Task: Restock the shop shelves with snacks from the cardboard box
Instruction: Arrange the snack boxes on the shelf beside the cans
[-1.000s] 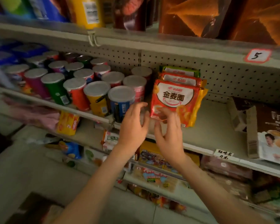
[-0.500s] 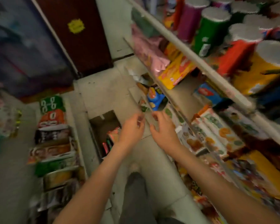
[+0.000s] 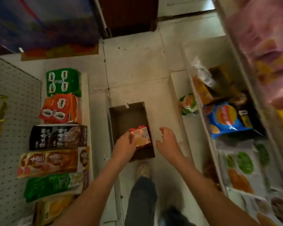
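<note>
An open cardboard box (image 3: 127, 118) lies on the pale floor between two shelf racks, straight below me. At its near end lies an orange-red snack packet (image 3: 143, 136) with a white label, over darker packets. My left hand (image 3: 124, 147) reaches into the box, its fingers curled over the packet's left edge. My right hand (image 3: 168, 142) hovers just past the box's right rim, fingers loosely spread, holding nothing.
The left rack's bottom shelf holds green (image 3: 63, 82), orange (image 3: 59, 108), black (image 3: 57, 136) and brown multipacks. The right rack holds a blue crisp bag (image 3: 224, 119) and other bags. My shoe (image 3: 143, 170) stands at the box's near end. A dark door (image 3: 129, 13) closes the aisle.
My view swung down from the shelf with the canisters to the floor. Both hands dropped from the shelved packets to the box, and my left hand has come onto a packet inside.
</note>
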